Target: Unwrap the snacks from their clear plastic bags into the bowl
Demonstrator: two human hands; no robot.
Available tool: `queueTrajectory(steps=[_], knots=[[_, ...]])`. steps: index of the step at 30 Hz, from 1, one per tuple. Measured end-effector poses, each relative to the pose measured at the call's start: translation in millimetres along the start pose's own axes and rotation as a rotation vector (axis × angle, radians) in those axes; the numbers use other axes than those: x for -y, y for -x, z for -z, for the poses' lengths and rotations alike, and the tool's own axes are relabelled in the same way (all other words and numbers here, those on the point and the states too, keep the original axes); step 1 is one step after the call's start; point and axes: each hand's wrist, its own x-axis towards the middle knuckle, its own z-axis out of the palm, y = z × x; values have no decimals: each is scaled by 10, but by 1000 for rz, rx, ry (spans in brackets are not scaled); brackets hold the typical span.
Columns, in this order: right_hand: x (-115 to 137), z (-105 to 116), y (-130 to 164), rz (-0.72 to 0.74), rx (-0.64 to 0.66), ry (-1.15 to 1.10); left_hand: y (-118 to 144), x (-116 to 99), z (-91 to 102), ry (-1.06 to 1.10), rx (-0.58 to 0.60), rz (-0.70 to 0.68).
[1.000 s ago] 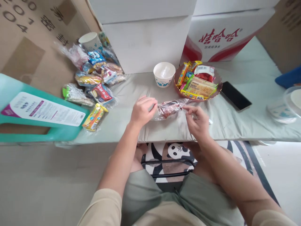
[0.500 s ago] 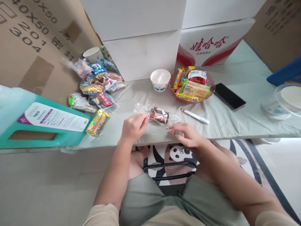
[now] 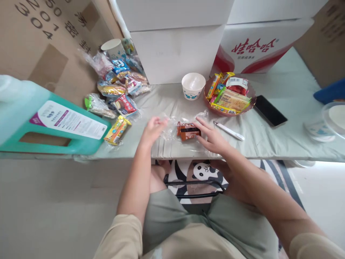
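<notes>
A small brown snack packet (image 3: 185, 131) with a dark band lies on a crumpled sheet of clear plastic film (image 3: 169, 130) near the table's front edge. My left hand (image 3: 154, 130), a little smeared by motion, is closed at the film's left end, its fingertips bent together. Over the packet's right end rests my right hand (image 3: 211, 136), its fingers apart and stretched out, touching the packet and film. Just right of that hand lies a white utility knife (image 3: 229, 130). Behind the film stands a white paper bowl (image 3: 193, 86).
A red-rimmed bowl (image 3: 253, 104) of wrapped snacks stands behind my right hand, with a black phone (image 3: 271, 110) beside it. Packaged snacks (image 3: 122, 104) are heaped at the left, near a green liquid jug (image 3: 91, 144). White cartons (image 3: 178, 54) wall off the back.
My right hand has moved onto the packet with its fingers spreading. The packet's face looks different and the film is more spread out. The camera view has shifted slightly.
</notes>
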Motion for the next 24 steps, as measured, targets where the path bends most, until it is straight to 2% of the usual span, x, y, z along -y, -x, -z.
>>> queueTrajectory(steps=[2, 5, 7, 9, 11, 14, 18, 20, 24], knots=[[45, -52, -78, -23, -61, 101, 23, 61, -30, -76, 86, 91], [133, -99, -127, -46, -131, 241, 73, 130, -6, -231, 16, 67], [188, -115, -147, -26, -62, 283, 85, 158, 17, -301, -21, 68], [228, -121, -185, 1, 42, 312, 91, 173, 3, -291, 58, 69], [253, -119, -245, -19, 117, 356, 112, 160, -63, -182, 205, 36], [281, -91, -337, -108, 218, 421, 174, 63, -211, 146, 353, 25], [273, -35, -375, -188, 256, 409, 213, -120, -329, 628, 480, 248], [223, -30, -348, -184, 197, 335, 178, -175, -349, 749, 440, 351], [66, -89, -220, -154, 71, 187, 31, -205, -411, 780, 221, 442]])
